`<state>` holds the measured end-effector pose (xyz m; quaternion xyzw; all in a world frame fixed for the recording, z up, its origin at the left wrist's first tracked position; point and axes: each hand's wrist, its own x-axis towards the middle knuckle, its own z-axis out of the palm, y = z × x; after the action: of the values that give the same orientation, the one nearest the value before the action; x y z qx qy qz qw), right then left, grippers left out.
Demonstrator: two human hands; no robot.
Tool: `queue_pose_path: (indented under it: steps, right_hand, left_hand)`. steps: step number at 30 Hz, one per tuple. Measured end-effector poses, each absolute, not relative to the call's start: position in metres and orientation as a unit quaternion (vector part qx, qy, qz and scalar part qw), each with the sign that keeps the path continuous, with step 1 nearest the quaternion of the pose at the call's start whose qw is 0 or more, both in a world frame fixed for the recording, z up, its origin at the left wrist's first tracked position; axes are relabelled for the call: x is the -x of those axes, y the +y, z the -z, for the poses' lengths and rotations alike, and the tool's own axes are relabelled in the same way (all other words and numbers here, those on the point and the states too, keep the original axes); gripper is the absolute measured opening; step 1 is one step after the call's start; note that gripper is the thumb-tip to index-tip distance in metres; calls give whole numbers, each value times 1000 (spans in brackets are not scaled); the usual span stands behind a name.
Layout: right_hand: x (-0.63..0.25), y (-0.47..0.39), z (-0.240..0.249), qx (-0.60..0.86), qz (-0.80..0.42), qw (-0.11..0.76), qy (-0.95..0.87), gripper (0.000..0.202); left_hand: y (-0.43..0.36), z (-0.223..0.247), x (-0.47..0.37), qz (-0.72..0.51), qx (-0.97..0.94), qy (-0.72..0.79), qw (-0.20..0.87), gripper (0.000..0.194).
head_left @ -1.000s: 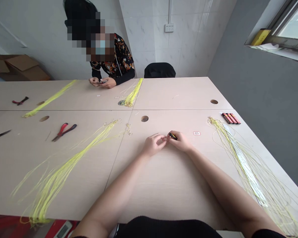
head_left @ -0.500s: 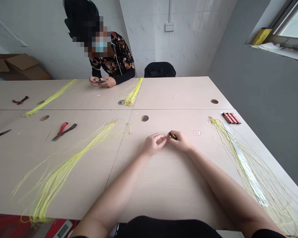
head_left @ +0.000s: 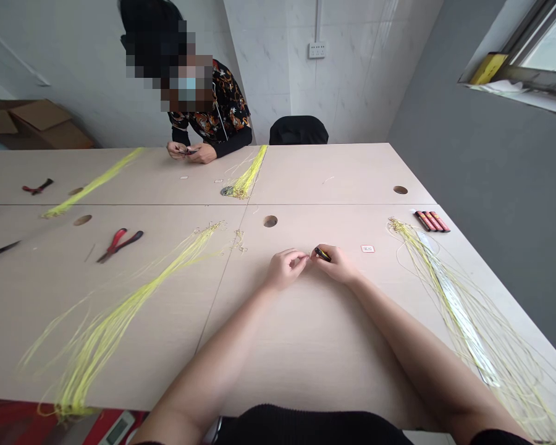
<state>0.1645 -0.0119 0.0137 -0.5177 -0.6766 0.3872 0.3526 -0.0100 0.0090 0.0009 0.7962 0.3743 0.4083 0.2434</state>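
Observation:
My left hand (head_left: 288, 268) is closed in a pinch above the table, its thumb and fingertips on something too small to make out. Close beside its fingertips, my right hand (head_left: 336, 262) is wrapped round a small black-and-yellow tool (head_left: 323, 254); most of the tool is hidden in the palm. A few small gold hooks (head_left: 240, 241) lie left of my hands. Farther left runs a bundle of yellow lines (head_left: 141, 296) with gold hooks at its far end. Another yellow bundle (head_left: 401, 226) lies on the right across a silvery strip (head_left: 458, 309).
Red-handled pliers (head_left: 118, 245) lie on the left. Several red-and-black cylinders (head_left: 432, 221) and a small red-edged label (head_left: 367, 248) are on the right. The table (head_left: 301, 358) has round holes (head_left: 270, 221). Across it, a co-worker (head_left: 227, 105) holds a small dark object.
My fingertips have moved slightly apart, the left ones a little to the left. The tool stays in my right hand.

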Motion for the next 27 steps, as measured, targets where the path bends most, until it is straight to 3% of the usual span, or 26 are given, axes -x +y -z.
queue_pose_path:
  steps: [27]
  right_hand:
    - [-163, -14, -15, 518, -373, 330, -696, 14]
  left_hand:
    - [11, -6, 13, -441, -753, 413, 260, 17]
